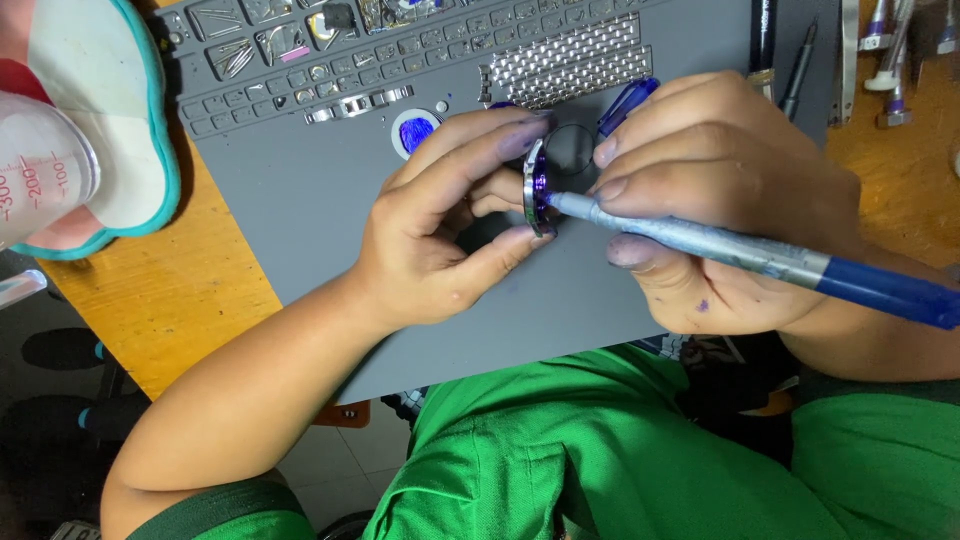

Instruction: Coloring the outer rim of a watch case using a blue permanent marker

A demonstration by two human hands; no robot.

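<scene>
A wooden desk (165,290) carries a grey work mat (330,215), which fills most of the view from the 12 o'clock edge to the middle; its upper rim is moulded into small trays (300,60) holding metal bits, and a patch of silvery studs (570,62) lies toward 1 o'clock. At 10 o'clock a white dish with a teal rim (105,120) sits on the desk, with a clear measuring cup (35,165) over it at the left edge. At 2 o'clock several tools (885,60) lie on the bare wood. The person's green garment (600,450) fills the 6 o'clock edge. At the centre the left hand (430,230) pinches a round metal ring (537,187) edge-on between thumb and forefinger, just above the mat; its face shows blue. The right hand (720,190) is closed around a blue pen (780,262) whose pale tip touches the ring's face. Blue stains mark the fingertips (630,250) of the right hand, and a blue-smeared round spot (415,130) sits on the mat at 11 o'clock from the ring. By my reading, the colouring of the ring is well under way, since blue already covers the face that shows; how much of the far side remains bare cannot be told.
</scene>
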